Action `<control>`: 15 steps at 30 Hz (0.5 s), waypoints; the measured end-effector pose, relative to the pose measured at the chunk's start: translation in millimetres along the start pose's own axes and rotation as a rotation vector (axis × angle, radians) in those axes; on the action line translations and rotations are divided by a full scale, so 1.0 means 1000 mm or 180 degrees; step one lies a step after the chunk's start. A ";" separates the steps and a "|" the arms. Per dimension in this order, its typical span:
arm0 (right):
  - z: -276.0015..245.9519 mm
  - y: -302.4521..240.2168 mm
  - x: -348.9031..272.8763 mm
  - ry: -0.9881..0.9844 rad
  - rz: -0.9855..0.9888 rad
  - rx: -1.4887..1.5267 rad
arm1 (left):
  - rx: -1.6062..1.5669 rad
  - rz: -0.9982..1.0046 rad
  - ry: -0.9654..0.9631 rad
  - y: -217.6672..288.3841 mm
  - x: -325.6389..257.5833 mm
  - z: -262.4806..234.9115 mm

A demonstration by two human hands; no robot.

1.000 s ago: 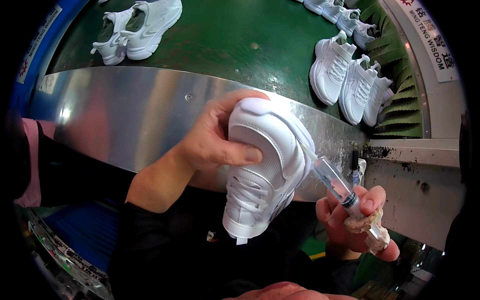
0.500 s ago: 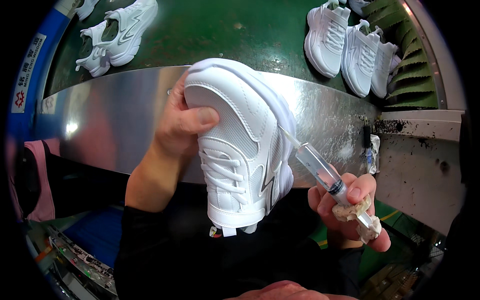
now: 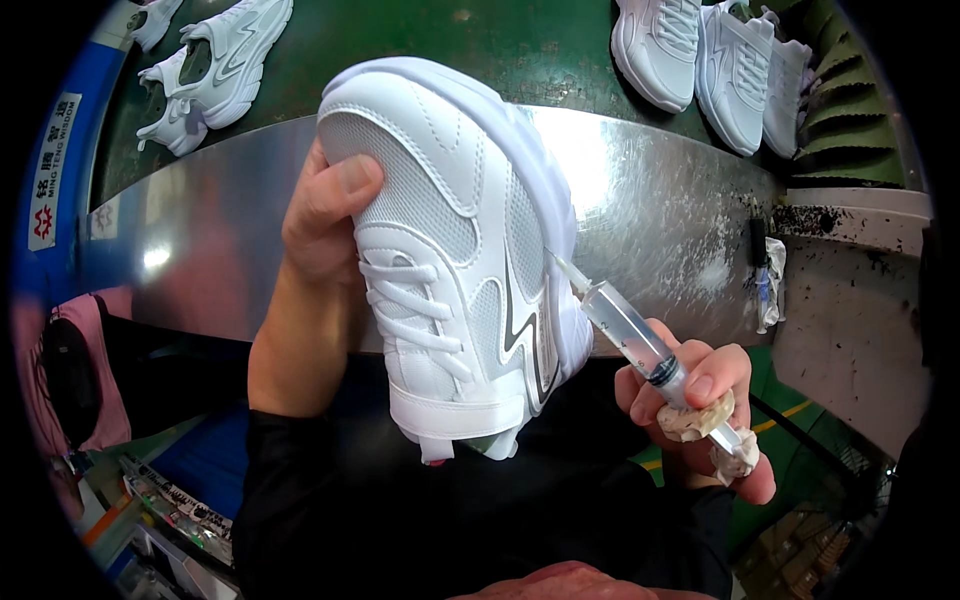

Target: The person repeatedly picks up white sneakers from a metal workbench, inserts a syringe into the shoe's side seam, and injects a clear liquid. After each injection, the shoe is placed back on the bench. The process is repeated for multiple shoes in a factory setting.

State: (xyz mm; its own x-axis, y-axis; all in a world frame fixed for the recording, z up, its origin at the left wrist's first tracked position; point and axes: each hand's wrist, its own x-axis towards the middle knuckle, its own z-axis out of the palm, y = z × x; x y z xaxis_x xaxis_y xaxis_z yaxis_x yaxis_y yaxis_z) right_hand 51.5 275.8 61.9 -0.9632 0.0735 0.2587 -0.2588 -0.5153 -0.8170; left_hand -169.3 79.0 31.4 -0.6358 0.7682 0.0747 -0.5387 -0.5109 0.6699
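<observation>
Syringe point(image 3: 625, 322) tip's slid heelward along white shoe point(image 3: 470, 180) seam; left fingers point(image 3: 350, 180) clamp toe, right fingers point(image 3: 708, 385) curl round plunger end, axis slanting up-left to seam.

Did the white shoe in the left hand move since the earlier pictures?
Yes. The white shoe has shifted left, farther from the white panel, and its toe reaches further over the green surface in view.

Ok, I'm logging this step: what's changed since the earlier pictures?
The held shoe shifted left and turned, showing more of its side; the syringe now points at its sole nearer the heel. Unchanged: left hand grips the shoe, right hand the syringe.
</observation>
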 end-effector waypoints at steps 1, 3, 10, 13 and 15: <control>-0.001 0.000 -0.002 -0.0012 0.0029 0.0016 | 0.0018 0.0000 0.0042 0.000 -0.001 -0.001; -0.004 0.004 -0.007 -0.0005 0.0026 0.0038 | -0.0008 -0.0005 0.0046 -0.002 0.001 -0.003; -0.014 0.007 -0.018 -0.0142 0.0289 0.0267 | -0.0130 -0.0014 0.0063 -0.005 0.003 -0.008; -0.016 0.011 -0.020 -0.0157 0.0226 0.0240 | -0.0153 -0.0029 0.0109 -0.007 0.005 -0.013; -0.015 0.012 -0.026 -0.0115 0.0244 0.0146 | -0.0195 -0.0030 0.0099 -0.008 0.005 -0.018</control>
State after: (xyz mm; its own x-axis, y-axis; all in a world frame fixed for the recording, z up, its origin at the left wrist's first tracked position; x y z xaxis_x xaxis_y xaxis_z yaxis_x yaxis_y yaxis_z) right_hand 72.7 280.5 38.1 -0.9765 0.0018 0.2156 -0.1800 -0.5569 -0.8108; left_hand -178.3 79.8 12.9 -0.6468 0.7613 0.0450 -0.5769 -0.5271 0.6240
